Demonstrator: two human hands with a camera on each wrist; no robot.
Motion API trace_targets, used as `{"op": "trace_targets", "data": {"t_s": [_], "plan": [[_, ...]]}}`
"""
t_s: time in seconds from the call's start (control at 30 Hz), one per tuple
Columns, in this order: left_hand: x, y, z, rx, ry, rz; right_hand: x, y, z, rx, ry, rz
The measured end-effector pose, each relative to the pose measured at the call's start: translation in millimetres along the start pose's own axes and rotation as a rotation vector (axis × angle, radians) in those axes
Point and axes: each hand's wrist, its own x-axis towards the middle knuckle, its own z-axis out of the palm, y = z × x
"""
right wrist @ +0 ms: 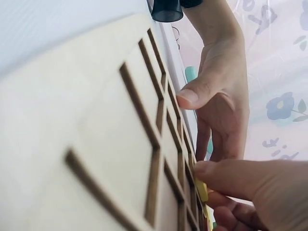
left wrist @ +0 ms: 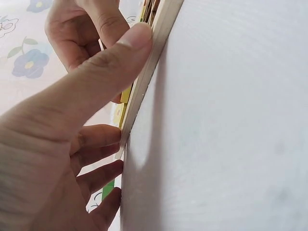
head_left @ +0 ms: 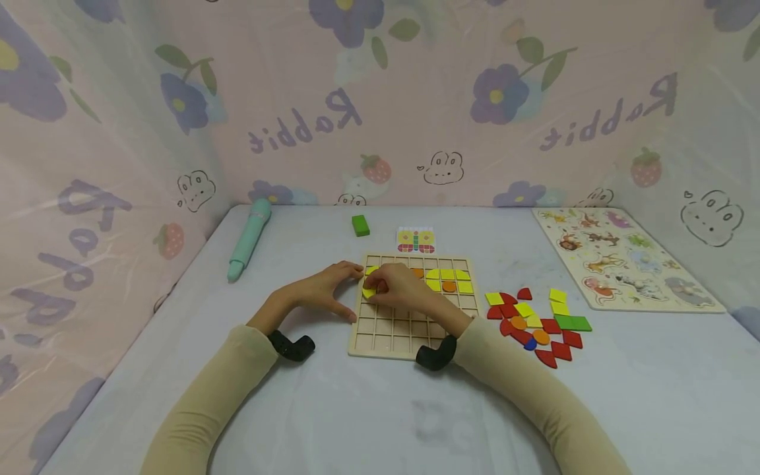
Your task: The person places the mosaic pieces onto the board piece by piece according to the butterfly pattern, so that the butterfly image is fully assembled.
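A wooden grid board [head_left: 382, 340] lies on the table in the head view. My right hand [head_left: 405, 290] reaches over its left side and pinches a yellow tile [right wrist: 201, 191] at the leftmost column between thumb and fingers. Beside the board is my left hand [head_left: 323, 289], its thumb [left wrist: 137, 38] and fingertips touching the left edge. Yellow tiles [head_left: 462, 275] and an orange disc [head_left: 449, 286] fill cells at the upper right of the grid. My right hand hides part of the upper rows. Behind the board stands a small butterfly pattern card [head_left: 415, 241].
Right of the board, loose red [head_left: 561, 351], yellow, orange, blue and green pieces lie scattered. An animal puzzle board [head_left: 629, 257] lies at the back right. A green block [head_left: 360, 225] sits behind the grid, and a teal rod-shaped object [head_left: 250, 241] lies at the back left.
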Motion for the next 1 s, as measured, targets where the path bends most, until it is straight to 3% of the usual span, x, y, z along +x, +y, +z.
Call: {"op": "trace_targets", "data": {"t_s": [0.67, 1.0], "plan": [[1.0, -0.7, 0.3, 0.003, -0.003, -0.008, -2.5, 0.1, -0.2, -0.025, 0.027, -0.009], [0.5, -1.0, -0.1, -0.013, 0.000, -0.001, -4.0, 1.6, -9.5, 0.027, 0.071, -0.031]]}}
